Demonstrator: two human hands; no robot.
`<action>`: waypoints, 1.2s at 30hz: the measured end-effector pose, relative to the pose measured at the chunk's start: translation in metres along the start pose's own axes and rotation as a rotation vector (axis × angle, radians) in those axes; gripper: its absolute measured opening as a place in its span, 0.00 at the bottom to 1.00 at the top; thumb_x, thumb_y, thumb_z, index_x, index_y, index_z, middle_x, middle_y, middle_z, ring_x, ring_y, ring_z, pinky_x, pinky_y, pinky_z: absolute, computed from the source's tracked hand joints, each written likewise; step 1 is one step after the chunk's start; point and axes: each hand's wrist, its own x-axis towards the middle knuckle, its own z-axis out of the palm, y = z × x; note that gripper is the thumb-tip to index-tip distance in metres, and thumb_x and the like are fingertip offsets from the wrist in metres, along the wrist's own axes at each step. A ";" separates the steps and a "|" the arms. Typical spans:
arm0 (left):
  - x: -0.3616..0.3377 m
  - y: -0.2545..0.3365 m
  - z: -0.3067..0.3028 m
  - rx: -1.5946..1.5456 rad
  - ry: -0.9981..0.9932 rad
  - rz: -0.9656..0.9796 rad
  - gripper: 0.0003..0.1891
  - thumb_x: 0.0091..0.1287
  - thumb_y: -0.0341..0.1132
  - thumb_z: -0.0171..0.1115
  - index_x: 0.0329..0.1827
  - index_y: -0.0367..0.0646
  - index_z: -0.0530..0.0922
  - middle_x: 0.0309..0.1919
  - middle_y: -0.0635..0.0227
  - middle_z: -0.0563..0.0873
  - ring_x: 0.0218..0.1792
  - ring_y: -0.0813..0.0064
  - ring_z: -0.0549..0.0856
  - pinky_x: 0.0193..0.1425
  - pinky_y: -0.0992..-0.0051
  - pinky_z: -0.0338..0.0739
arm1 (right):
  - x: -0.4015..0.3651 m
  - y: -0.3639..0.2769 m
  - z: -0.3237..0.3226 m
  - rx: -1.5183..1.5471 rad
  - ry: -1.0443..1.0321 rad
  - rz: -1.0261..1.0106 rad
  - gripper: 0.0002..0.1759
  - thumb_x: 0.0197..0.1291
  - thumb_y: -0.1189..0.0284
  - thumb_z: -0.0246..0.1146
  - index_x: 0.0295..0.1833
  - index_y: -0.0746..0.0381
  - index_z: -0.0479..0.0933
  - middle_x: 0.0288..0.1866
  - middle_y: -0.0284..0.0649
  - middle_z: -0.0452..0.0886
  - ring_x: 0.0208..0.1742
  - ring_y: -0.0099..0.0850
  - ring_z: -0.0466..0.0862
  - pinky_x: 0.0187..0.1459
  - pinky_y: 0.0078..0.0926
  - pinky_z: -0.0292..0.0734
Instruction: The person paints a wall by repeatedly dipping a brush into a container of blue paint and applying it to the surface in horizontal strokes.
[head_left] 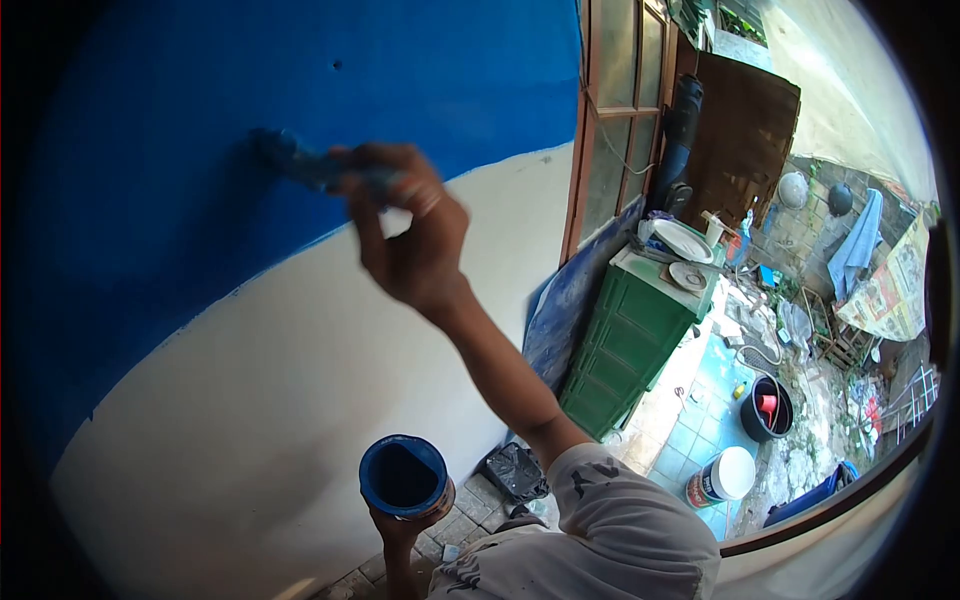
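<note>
My right hand is closed round the handle of a paintbrush, blurred by motion. The brush's bristle end is at the blue painted part of the wall, above the curved edge where the blue meets white. Low in the view, my left hand holds an open paint can from below. The can's rim and inner side are coated in blue; how much paint lies inside is too dark to tell.
To the right of the white wall part are a wooden-framed window and a green cabinet with dishes on top. A black bucket, a white-lidded pail and a black tray stand on the floor.
</note>
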 end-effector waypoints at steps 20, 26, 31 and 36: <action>-0.006 -0.010 -0.037 -0.026 0.060 0.044 0.56 0.35 0.34 0.93 0.72 0.43 0.69 0.61 0.64 0.82 0.60 0.67 0.85 0.69 0.60 0.82 | 0.016 0.005 -0.015 -0.315 -0.105 -0.003 0.09 0.62 0.91 0.65 0.42 0.68 0.76 0.48 0.49 0.86 0.41 0.35 0.92 0.42 0.28 0.87; 0.004 -0.016 -0.039 0.103 0.029 0.071 0.57 0.33 0.35 0.95 0.72 0.41 0.70 0.61 0.63 0.83 0.60 0.67 0.85 0.68 0.61 0.83 | 0.023 0.048 -0.032 0.100 0.147 0.291 0.06 0.80 0.77 0.57 0.51 0.70 0.74 0.46 0.49 0.85 0.36 0.32 0.91 0.36 0.26 0.89; -0.009 0.001 -0.035 -0.057 0.072 0.075 0.57 0.34 0.35 0.94 0.72 0.40 0.69 0.61 0.62 0.83 0.60 0.66 0.85 0.68 0.61 0.84 | 0.005 0.154 -0.146 -0.229 0.397 0.395 0.16 0.82 0.68 0.55 0.54 0.74 0.73 0.43 0.50 0.85 0.37 0.34 0.91 0.33 0.30 0.93; -0.011 0.005 -0.037 -0.179 0.100 0.032 0.58 0.35 0.34 0.94 0.74 0.40 0.68 0.62 0.62 0.82 0.60 0.66 0.85 0.68 0.61 0.84 | 0.014 0.152 -0.181 -0.310 0.441 0.385 0.16 0.80 0.68 0.58 0.53 0.75 0.74 0.41 0.52 0.87 0.36 0.32 0.92 0.35 0.28 0.94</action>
